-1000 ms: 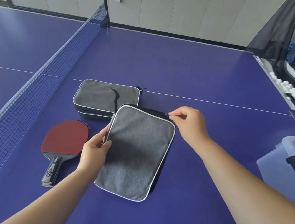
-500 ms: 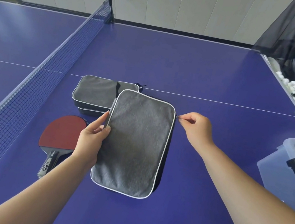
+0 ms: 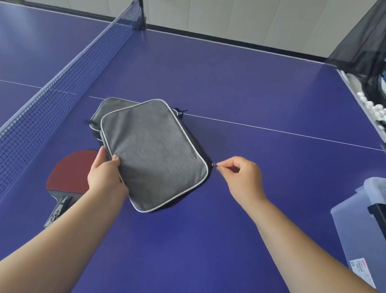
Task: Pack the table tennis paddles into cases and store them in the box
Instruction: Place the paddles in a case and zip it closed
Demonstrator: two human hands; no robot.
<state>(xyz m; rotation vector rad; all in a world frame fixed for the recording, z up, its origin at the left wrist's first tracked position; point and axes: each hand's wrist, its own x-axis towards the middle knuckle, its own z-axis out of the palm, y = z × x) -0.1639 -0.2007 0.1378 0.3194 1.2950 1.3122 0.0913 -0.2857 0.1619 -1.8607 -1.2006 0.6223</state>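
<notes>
Grey case (image 3: 152,155) lies tilted mid-worktop (image 3: 247,91), overlapping second case (image 3: 106,111) behind it, left hand (image 3: 105,175) holding its left edge, right hand (image 3: 243,177) pinching zipper pull (image 3: 214,164) at its right corner, red paddle (image 3: 68,174) near-left, plastic box (image 3: 377,228) right.

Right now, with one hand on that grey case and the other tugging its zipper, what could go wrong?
1. The right hand pinches only the tiny metal zipper pull; it could slip free, or the zip could snag at the corner.
2. The left hand grips just one edge of the grey fabric case with white piping, so pulling might drag it.
3. That case overlaps the second grey case and sits beside the red-faced paddle; either might get shoved.
</notes>
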